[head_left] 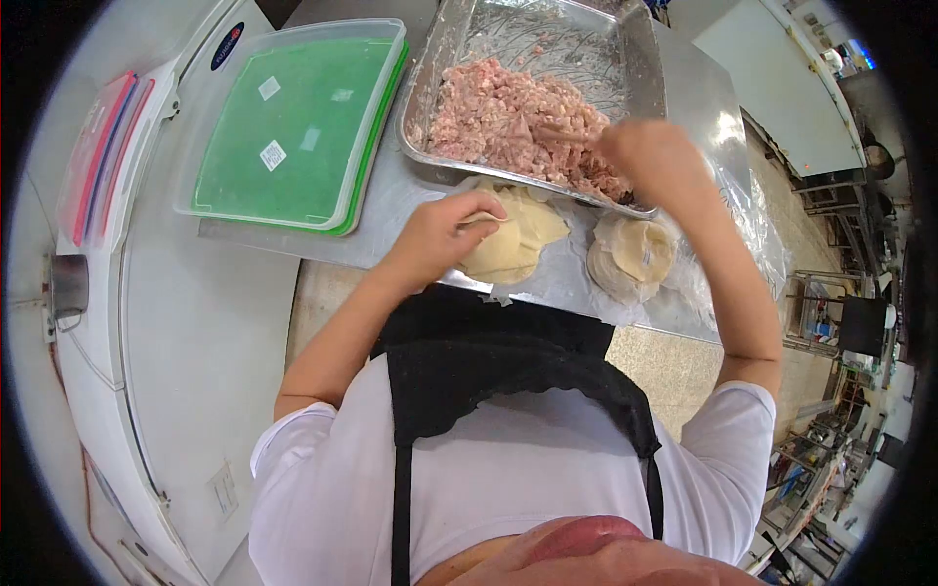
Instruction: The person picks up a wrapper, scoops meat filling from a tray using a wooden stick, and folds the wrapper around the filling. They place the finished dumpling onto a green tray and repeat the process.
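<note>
My left hand [445,234] pinches the edge of a thin dough wrapper at the near side of the metal tray. Under and beside it lies a loose pile of pale yellow dough wrappers [513,244]. Over the right part of the tray, my right hand [657,161] is closed and slightly blurred. From its fingers a thin stick-like utensil [567,135] reaches into the ground meat [498,112]; its exact kind is hard to make out. A second stack of round wrappers [630,256] sits below my right wrist.
The deep metal tray [650,59] stands on a steel table [699,88]. To the left is a plastic container with a green lid [283,137]. Clear plastic wrap [723,249] lies at the right. A white freezer [205,322] flanks the table's left side.
</note>
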A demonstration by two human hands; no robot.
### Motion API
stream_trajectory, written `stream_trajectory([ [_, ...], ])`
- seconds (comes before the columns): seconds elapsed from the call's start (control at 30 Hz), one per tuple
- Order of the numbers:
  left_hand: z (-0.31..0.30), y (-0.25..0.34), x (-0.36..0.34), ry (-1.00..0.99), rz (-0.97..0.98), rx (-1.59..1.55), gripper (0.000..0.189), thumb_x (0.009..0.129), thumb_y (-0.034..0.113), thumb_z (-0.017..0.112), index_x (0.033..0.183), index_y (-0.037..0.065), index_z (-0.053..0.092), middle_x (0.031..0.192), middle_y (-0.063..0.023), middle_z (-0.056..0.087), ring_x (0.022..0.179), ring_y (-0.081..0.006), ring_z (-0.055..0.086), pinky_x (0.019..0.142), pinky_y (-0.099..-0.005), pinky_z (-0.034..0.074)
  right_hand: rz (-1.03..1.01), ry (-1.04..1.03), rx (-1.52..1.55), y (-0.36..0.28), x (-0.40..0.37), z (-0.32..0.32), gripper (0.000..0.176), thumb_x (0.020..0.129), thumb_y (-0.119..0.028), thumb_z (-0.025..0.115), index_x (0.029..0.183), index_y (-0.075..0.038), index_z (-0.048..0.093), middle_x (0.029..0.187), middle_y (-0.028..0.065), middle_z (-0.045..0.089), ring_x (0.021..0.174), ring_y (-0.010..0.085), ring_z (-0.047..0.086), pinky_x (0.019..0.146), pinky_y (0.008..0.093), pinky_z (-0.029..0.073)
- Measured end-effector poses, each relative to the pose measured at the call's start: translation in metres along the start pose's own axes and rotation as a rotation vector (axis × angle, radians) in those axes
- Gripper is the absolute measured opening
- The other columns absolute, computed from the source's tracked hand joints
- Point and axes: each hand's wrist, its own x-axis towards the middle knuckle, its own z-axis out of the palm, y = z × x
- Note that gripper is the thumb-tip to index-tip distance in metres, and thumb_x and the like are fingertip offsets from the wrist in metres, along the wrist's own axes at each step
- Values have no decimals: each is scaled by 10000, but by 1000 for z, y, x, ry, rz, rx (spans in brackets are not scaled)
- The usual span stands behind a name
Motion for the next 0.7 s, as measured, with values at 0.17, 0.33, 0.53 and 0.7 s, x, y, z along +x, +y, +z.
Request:
stream_trajectory([
  [0.17, 6, -16, -1, 394, 508, 575, 259, 756, 151, 759, 976, 70, 649, 1011, -101, 610, 948, -302, 587, 832, -368, 485, -129, -125, -36, -1, -6, -27, 212, 873, -287, 606, 811, -94, 668, 749, 86, 650, 687, 288, 656, 590, 387, 509],
  [0.33, 2, -18, -11, 128, 539, 420, 257, 726, 158, 778, 932, 77, 646, 996, -93, 603, 928, -308, 574, 803, -388, 484, -104, 60, 38, 1, 8, -10, 127, 808, -203, 621, 803, -92, 685, 735, 100, 677, 719, 276, 695, 571, 379, 537],
  [0.53, 3, -22, -6, 10, 303, 335, 196, 791, 162, 746, 921, 52, 648, 891, -90, 618, 818, -243, 622, 726, -337, 505, -59, -193, 225, -33, -11, 13, 245, 919, -259, 572, 801, -65, 664, 767, 133, 672, 766, 309, 675, 613, 431, 528],
  [0.7, -1, -22, -6, 76, 238, 171, 123, 834, 109, 688, 900, 19, 638, 829, -95, 637, 738, -219, 632, 675, -312, 503, -17, 167, 581, -22, -17, 29, 331, 941, -358, 556, 795, -81, 664, 771, 96, 670, 731, 307, 648, 612, 434, 510],
])
